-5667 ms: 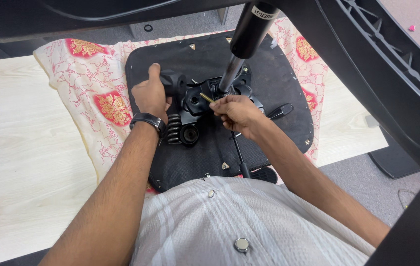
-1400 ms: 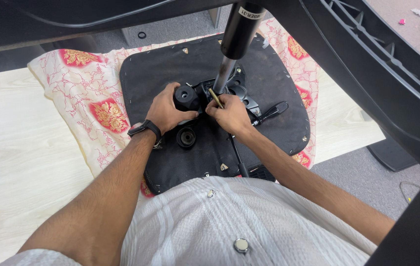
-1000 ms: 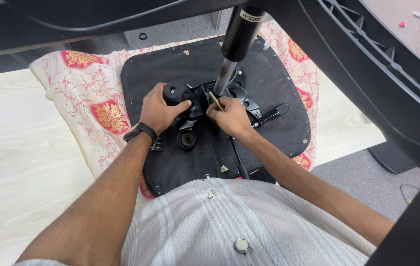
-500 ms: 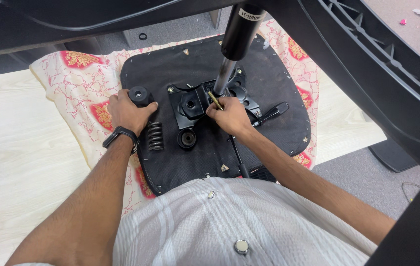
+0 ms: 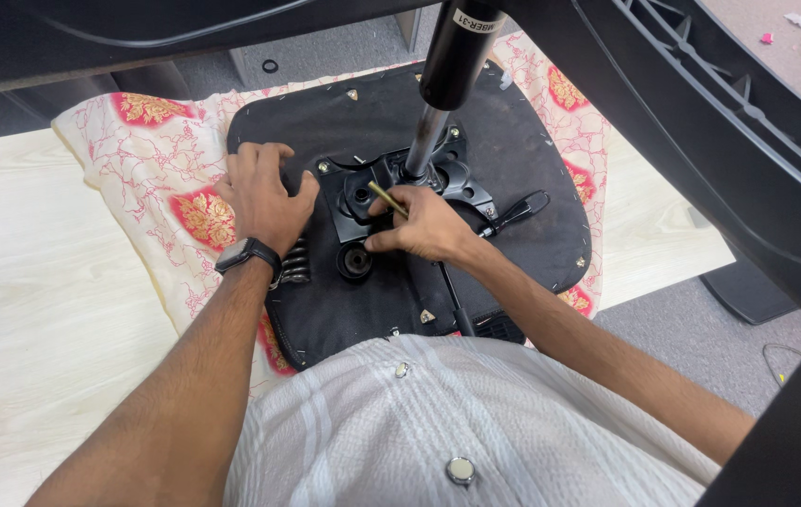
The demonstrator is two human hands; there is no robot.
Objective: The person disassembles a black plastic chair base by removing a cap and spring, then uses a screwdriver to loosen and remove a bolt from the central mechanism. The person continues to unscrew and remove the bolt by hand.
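**Hands on the upturned seat**

The left hand lay flat, fingers apart, on the seat, covering most of a spring. The right hand was closed on a brass rod at the bracket; the rod's near end was hidden in the fingers. The cylinder was cut off at the top.

I sit at a pale wooden counter spread with a white and red flowered cloth; grey carpet floor lies to my right.
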